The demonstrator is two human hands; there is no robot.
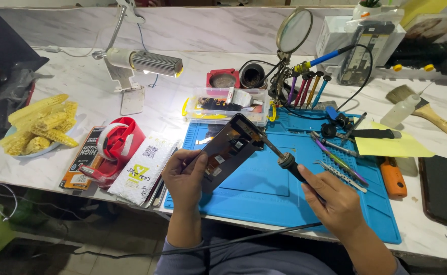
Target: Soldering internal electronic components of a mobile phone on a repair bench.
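Iron tip meets the upper end of the tilted phone panel

We see the left hand [184,179] with its fingers clenched around the lower end of a dark rectangular phone display panel [229,148], held above the blue silicone work mat [264,188] on the white marble tabletop [76,86]; the panel's long axis climbs from lower left to upper right; the right hand [334,199] grips a black-handled soldering iron [279,154] whose shaft runs up-left, its tip touching the panel's far upper edge; so the working point lies away from both hands, nearer the clear plastic parts box [227,106].
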